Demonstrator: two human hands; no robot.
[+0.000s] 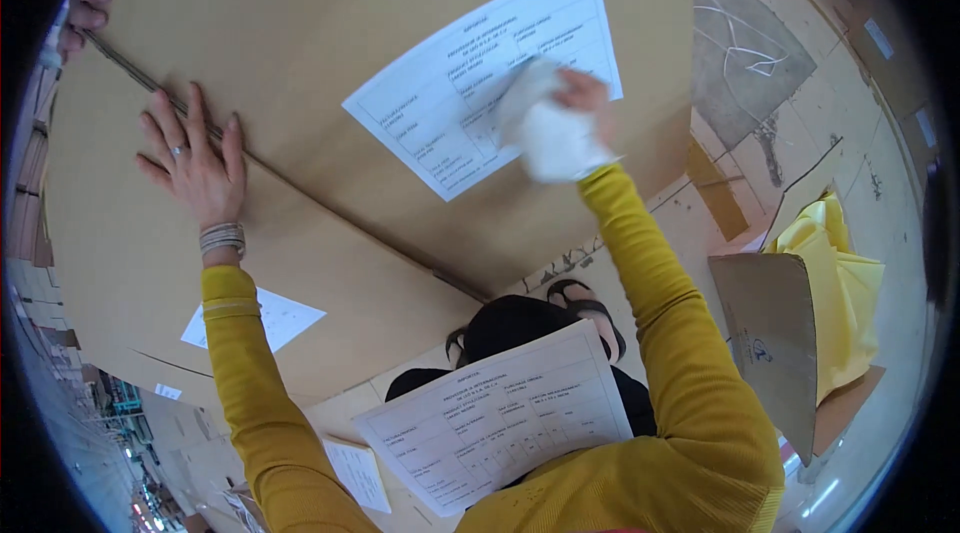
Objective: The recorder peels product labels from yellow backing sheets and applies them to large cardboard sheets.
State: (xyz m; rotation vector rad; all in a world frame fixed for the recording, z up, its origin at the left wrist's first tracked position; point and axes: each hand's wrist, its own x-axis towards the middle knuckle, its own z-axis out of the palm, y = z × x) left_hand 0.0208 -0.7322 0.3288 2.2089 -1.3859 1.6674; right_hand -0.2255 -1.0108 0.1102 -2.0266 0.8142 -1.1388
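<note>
Right hand (590,113): blurred, pinching a white wad (550,138), cloth or paper; the wad overlaps the printed label (480,83) beneath, presumably to press it smooth without bare fingers.

Left hand (200,158): spread, palm down on the nearer brown carton (345,278), fingertips by a dark seam (330,218); likely placed as a brace.

Printed label: one white sheet, rectangular, set askew, dark print in rows, partly covered by the wad; lies on the farther brown carton (270,33), under and left of the right hand, looking flat with clean edges.

Sheet stack (500,423): similar print; below the right hand, on the lap, probably for easy reach.

Second label (287,319): white; below the left hand, partly behind the sleeve.

Co-worker's hand (88,8): beyond the left hand, at the seam's far end; grip cannot be told.
</note>
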